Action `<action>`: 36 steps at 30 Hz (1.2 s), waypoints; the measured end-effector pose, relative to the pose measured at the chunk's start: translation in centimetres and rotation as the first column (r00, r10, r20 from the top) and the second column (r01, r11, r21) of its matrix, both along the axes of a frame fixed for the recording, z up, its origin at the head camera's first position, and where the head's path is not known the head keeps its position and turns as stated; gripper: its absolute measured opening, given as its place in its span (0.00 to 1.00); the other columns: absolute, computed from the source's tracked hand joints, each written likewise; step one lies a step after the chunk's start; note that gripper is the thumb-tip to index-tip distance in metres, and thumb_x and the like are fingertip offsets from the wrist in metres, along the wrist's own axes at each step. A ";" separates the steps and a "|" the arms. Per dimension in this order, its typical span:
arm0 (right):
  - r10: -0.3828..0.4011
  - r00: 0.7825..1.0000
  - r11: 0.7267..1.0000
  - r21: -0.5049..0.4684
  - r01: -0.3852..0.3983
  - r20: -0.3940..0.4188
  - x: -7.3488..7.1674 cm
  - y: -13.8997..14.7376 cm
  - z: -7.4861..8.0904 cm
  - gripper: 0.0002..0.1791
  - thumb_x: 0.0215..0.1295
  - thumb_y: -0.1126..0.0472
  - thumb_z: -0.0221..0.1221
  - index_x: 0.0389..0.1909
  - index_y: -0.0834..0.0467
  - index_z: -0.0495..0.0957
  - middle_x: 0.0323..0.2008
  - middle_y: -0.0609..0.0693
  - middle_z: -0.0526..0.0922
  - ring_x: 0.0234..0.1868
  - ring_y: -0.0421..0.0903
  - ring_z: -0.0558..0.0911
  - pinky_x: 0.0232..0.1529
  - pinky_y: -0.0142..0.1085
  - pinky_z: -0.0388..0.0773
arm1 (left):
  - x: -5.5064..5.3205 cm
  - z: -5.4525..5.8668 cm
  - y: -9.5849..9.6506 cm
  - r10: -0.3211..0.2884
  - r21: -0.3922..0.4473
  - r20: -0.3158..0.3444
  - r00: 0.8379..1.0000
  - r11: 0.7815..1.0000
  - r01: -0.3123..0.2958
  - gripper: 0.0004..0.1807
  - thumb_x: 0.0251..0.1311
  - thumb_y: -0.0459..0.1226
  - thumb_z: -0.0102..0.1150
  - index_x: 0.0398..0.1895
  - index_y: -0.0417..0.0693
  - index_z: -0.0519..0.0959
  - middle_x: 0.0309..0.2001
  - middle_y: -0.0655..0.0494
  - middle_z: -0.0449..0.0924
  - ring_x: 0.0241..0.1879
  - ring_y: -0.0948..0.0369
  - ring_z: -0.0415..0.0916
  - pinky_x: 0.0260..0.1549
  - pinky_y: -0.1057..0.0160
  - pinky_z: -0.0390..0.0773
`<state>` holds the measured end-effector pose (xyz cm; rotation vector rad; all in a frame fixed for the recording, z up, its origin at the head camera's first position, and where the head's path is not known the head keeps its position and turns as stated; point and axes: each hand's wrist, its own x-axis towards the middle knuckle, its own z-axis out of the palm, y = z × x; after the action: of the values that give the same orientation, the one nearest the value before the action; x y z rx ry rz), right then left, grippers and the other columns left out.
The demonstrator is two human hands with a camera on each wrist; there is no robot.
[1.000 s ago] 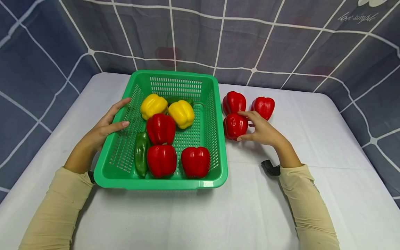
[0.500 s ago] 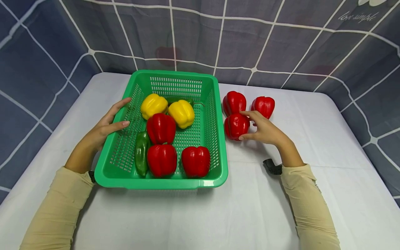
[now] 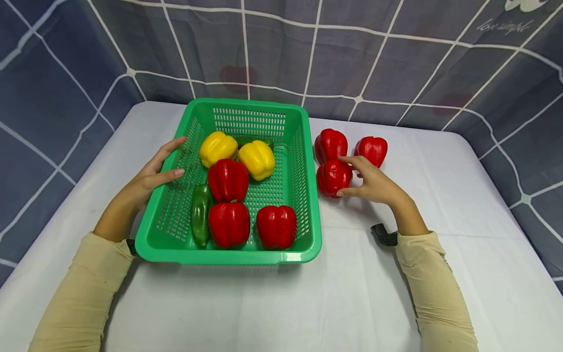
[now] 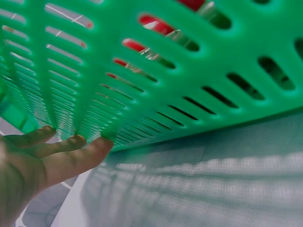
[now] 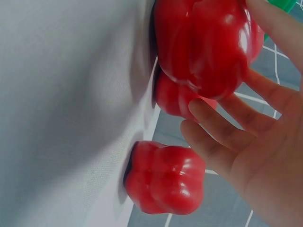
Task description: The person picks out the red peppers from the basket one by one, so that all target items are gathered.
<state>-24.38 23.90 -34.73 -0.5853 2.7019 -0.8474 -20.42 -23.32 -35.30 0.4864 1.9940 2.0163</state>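
In the head view, my left hand [image 3: 147,178] lies at the left rim of a green plastic basket [image 3: 228,257]. Its thumb and one finger reach over the rim. The left wrist view shows the other fingers [image 4: 71,161], nearly straight, against the basket's slotted outer wall. Right of the basket, my right hand [image 3: 371,181] holds a red bell pepper [image 3: 332,178] on the table, between thumb and fingers. A second red bell pepper [image 3: 330,145] sits right behind it. A third red bell pepper [image 5: 165,178] lies farther right, apart from the hand.
Inside the basket are yellow bell peppers [image 3: 257,160], several red bell peppers [image 3: 227,225] and a long green pepper [image 3: 200,215]. Another green pepper [image 3: 243,141] is half hidden at the back. A checked cloth [image 3: 281,54] rises behind the white table [image 3: 246,313].
My right hand and the red bell pepper it holds have shifted slightly to the right, away from the basket. The left hand keeps its place on the rim.
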 end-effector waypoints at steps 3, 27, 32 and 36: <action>-0.002 1.000 1.000 -0.001 0.002 0.004 0.0 0.0 0.0 0.47 0.45 0.56 0.70 0.66 0.56 0.57 0.59 0.59 0.63 0.59 0.57 0.64 0.55 0.56 0.69 | -0.1 -0.1 0.0 0.021 -0.033 -0.024 0.999 0.999 -0.022 0.35 0.63 0.29 0.42 0.71 0.61 0.48 0.72 0.55 0.28 0.57 0.61 0.54 0.38 0.73 0.78; -0.003 0.998 1.000 0.003 0.003 -0.065 0.2 -1.3 0.9 0.42 0.50 0.52 0.66 0.65 0.56 0.59 0.60 0.57 0.63 0.62 0.55 0.61 0.57 0.59 0.66 | 0.2 0.3 0.3 -0.035 0.044 0.025 0.999 0.998 0.033 0.35 0.64 0.30 0.42 0.71 0.61 0.46 0.70 0.50 0.28 0.46 0.61 0.72 0.36 0.66 0.81; -0.013 0.998 1.000 0.014 0.013 -0.058 0.1 -1.7 1.4 0.42 0.50 0.51 0.66 0.66 0.56 0.58 0.62 0.58 0.62 0.63 0.56 0.60 0.56 0.60 0.66 | 0.1 0.3 0.3 -0.071 0.104 0.058 0.996 0.992 0.065 0.34 0.65 0.30 0.41 0.71 0.63 0.46 0.66 0.46 0.40 0.42 0.59 0.76 0.35 0.60 0.82; 0.005 0.998 1.000 0.011 -0.004 -0.067 -0.1 -2.0 1.8 0.43 0.50 0.52 0.65 0.66 0.57 0.58 0.62 0.58 0.61 0.63 0.57 0.61 0.56 0.59 0.66 | 0.2 0.3 0.0 -0.077 0.111 0.053 0.996 0.991 0.071 0.34 0.65 0.30 0.41 0.71 0.62 0.45 0.64 0.47 0.46 0.44 0.59 0.75 0.35 0.58 0.82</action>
<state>-24.49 21.94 -32.91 -0.6285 2.7625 -0.8260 -20.23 -23.29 -34.99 0.5114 1.8132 2.0774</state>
